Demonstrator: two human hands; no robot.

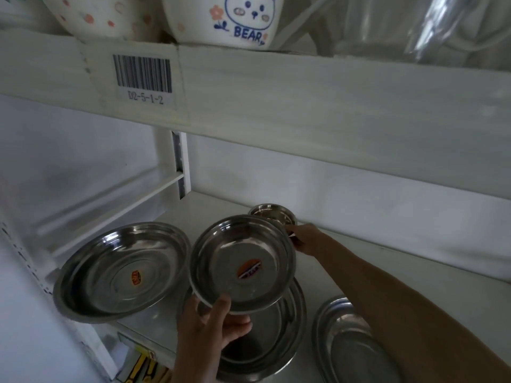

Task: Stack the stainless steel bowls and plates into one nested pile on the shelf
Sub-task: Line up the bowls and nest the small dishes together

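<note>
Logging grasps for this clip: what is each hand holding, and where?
Left hand grips the raised steel dish by its near rim. Right hand reaches the small bowl; hold unclear.

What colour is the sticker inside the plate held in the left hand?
Orange-red with a dark band, on the held plate; head view.

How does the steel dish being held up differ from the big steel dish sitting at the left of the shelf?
The round stainless steel dish held in the left hand is smaller than the wide stainless steel dish at the shelf's left. The held dish is lifted and tilted above another dish; the wide dish rests on the white shelf. The held dish's sticker is orange with blue, the wide dish's plain orange. Both are shiny, round and empty.
</note>
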